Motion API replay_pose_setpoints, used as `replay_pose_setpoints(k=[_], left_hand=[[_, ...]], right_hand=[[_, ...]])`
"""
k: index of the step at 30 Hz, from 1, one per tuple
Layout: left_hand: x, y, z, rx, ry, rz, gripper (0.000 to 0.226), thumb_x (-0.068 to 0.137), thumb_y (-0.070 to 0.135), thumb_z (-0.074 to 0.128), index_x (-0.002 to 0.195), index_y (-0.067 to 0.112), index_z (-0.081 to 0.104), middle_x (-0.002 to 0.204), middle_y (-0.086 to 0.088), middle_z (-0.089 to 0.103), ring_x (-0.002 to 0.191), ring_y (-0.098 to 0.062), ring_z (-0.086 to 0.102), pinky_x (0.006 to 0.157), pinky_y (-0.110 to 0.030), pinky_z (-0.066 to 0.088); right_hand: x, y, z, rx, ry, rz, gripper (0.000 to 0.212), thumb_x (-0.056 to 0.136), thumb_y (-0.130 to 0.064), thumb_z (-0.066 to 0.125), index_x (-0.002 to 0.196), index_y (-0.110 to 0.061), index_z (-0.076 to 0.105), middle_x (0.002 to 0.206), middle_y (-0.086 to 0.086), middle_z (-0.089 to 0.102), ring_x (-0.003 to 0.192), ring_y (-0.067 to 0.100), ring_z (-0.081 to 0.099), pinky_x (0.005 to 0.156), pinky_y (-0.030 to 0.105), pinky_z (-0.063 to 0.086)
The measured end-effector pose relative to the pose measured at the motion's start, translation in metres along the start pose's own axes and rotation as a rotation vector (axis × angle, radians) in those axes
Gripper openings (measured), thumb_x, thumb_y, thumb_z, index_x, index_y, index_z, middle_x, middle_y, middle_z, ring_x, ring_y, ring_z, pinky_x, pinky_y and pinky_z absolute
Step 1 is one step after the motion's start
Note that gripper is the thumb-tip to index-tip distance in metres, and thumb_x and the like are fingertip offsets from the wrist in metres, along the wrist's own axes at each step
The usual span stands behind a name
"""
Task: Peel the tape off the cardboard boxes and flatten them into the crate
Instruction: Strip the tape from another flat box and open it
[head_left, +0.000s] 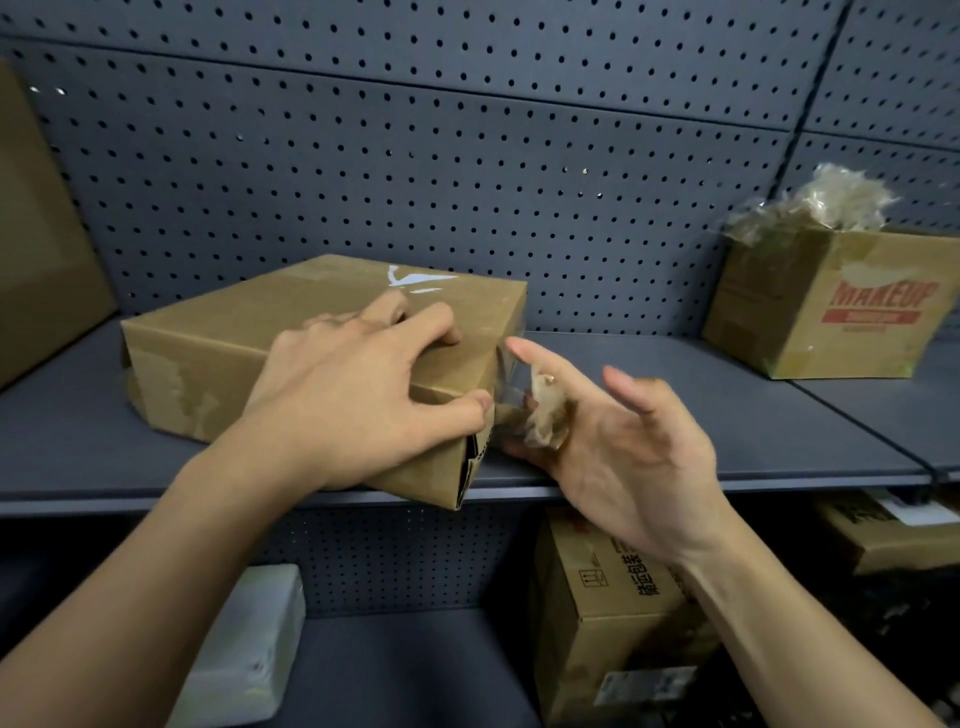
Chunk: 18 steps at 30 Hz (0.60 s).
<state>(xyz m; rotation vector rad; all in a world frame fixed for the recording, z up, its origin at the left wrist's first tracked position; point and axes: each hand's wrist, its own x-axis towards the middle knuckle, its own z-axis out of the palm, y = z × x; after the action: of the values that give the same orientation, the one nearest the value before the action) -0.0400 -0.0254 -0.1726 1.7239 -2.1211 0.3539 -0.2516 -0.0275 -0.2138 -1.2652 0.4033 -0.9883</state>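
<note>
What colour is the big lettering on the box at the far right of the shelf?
Red lettering on the brown box, seen in the head view.

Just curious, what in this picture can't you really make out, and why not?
All in the head view:
Crate: nowhere in frame.
Tape: clear and blurred; how much is stuck to the flat box is unclear.
Right hand: the tape wad hides whether its fingers pinch it.
Flat box's near top: covered by the left hand gripping it.
Left box: cut off by the frame edge.
MAKEUP box: small print too blurred.
</note>
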Motion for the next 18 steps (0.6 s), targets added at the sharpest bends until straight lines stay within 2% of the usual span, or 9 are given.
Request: replay_pose_setpoints(k=[2,5,7,9,10,14,18], left_hand=[[0.0,0.0,0.0,-0.001,-0.004,0.0,0.065,0.063,0.091,0.019,0.114,0.054,0.036,0.108,0.018,0.046,0.083,-0.02,0.045,0.07,-0.036,0.028],[0.0,0.0,0.0,0.0,-0.002,0.0,0.064,0.064,0.091,0.018,0.114,0.055,0.035,0.11,0.017,0.048,0.084,-0.02,0.047,0.07,-0.036,0.029],[-0.001,0.0,0.0,0.0,0.002,0.001,0.065,0.064,0.091,0.018,0.114,0.055,0.035,0.111,0.017,0.049,0.083,-0.019,0.044,0.07,-0.036,0.028],[-0.001,-0.001,0.0,0.007,0.0,0.003,0.065,0.064,0.091,0.017,0.115,0.055,0.034,0.114,0.017,0.049,0.083,-0.018,0.043,0.07,-0.036,0.028],[-0.001,-0.001,0.0,0.01,-0.002,0.005,0.065,0.064,0.091,0.017,0.115,0.055,0.034,0.114,0.017,0.049,0.083,-0.017,0.042,0.069,-0.035,0.028],[-0.001,-0.001,0.0,0.015,-0.003,0.008,0.066,0.063,0.092,0.016,0.114,0.055,0.034,0.115,0.017,0.05,0.083,-0.016,0.041,0.068,-0.035,0.027],[-0.001,0.0,-0.002,0.011,-0.012,0.005,0.065,0.062,0.091,0.017,0.113,0.055,0.035,0.114,0.017,0.048,0.083,-0.017,0.039,0.07,-0.036,0.025]], right_hand=[[-0.001,-0.001,-0.001,-0.006,-0.001,0.022,0.073,0.084,-0.039,0.031,0.153,-0.014,0.033,0.152,0.012,0.047,0.142,0.031,0.041,0.123,0.051,0.016],[0.002,0.006,-0.003,-0.18,0.135,-0.046,0.063,0.089,-0.024,0.044,0.151,-0.013,0.039,0.145,0.004,0.055,0.133,0.017,0.052,0.119,0.039,0.031],[0.002,0.01,-0.002,-0.304,0.196,-0.094,0.06,0.092,-0.017,0.062,0.149,-0.015,0.042,0.119,-0.012,0.068,0.108,0.001,0.063,0.102,0.025,0.044],[0.001,0.013,-0.004,-0.457,0.231,-0.148,0.058,0.087,-0.013,0.063,0.143,-0.016,0.048,0.089,-0.02,0.069,0.087,-0.006,0.063,0.088,0.015,0.046],[0.001,0.014,-0.005,-0.546,0.263,-0.175,0.053,0.088,-0.01,0.066,0.139,-0.018,0.053,0.084,-0.02,0.068,0.084,-0.006,0.062,0.086,0.013,0.046],[0.008,0.015,-0.003,-0.676,0.39,-0.222,0.037,0.085,-0.002,0.074,0.119,-0.018,0.071,0.085,-0.012,0.073,0.08,0.0,0.064,0.081,0.017,0.052],[0.015,0.02,0.001,-0.817,0.498,-0.196,0.012,0.088,-0.01,0.075,0.089,-0.022,0.073,0.085,-0.003,0.075,0.077,0.006,0.066,0.077,0.029,0.055]])
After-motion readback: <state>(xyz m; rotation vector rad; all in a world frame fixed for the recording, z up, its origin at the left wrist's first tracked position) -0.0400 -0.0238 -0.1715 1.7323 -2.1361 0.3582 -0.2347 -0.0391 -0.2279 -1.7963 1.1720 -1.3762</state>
